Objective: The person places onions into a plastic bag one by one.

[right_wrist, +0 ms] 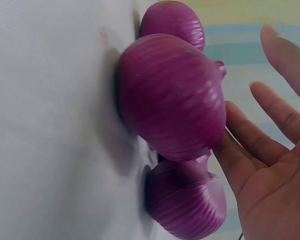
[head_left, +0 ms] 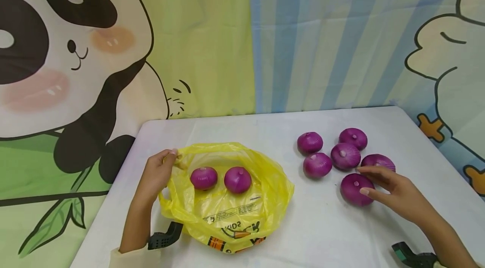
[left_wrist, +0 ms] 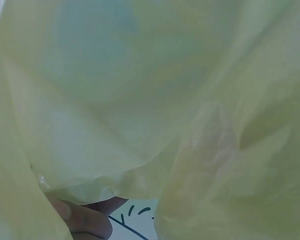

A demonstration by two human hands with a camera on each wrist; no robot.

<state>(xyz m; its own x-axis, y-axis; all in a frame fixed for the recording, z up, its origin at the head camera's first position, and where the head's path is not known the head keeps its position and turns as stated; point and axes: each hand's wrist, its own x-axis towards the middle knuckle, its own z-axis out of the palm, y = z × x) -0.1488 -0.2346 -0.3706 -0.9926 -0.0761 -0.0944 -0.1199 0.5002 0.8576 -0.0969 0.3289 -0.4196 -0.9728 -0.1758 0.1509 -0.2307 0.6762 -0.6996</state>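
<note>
My left hand [head_left: 157, 173] pinches the rim of a yellow plastic bag [head_left: 273, 192] at its left side. The bag lies mouth-up and wide, with two purple onions, a left one [head_left: 203, 178] and a right one [head_left: 237, 180], inside it. In the left wrist view the thin bag film [left_wrist: 115, 125] covers most of the picture, and a few fingers [left_wrist: 90, 220] show below it. On the right, my right hand [head_left: 398, 194] reaches over the nearest loose onion [head_left: 354, 190], thumb and fingers spread. The right wrist view shows the fingertips right at the side of that onion [right_wrist: 170, 97].
More purple onions lie just beyond my right hand: one at the back left [head_left: 310, 142], a front-left one [head_left: 317, 164], a middle one [head_left: 345, 156], a back one [head_left: 353, 138] and one partly behind the fingers [head_left: 378, 160]. A white cloth [head_left: 314, 234] covers the table; a printed curtain [head_left: 212, 40] hangs behind.
</note>
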